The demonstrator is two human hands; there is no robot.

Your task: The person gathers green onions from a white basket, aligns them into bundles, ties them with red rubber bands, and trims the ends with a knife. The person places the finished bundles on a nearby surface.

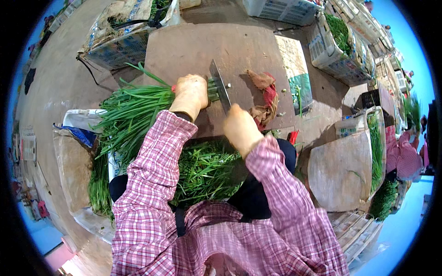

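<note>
My left hand, in a pale glove, presses a bunch of long green leafy stalks, perhaps garlic chives, onto a wooden board. Its leaves fan out past the board's left side, and a red band shows beside the glove. Also gloved, my right hand grips a wide-bladed knife; its handle is hidden in the fist. The blade stands on edge across the stalks' cut ends, just right of my left hand. A small white piece lies right of the blade.
A brown and red cloth lies crumpled on the board's right. Loose green leaves are heaped below the board, between my knees. Crates of greens stand at the left, upper right and right. Another person is at far right.
</note>
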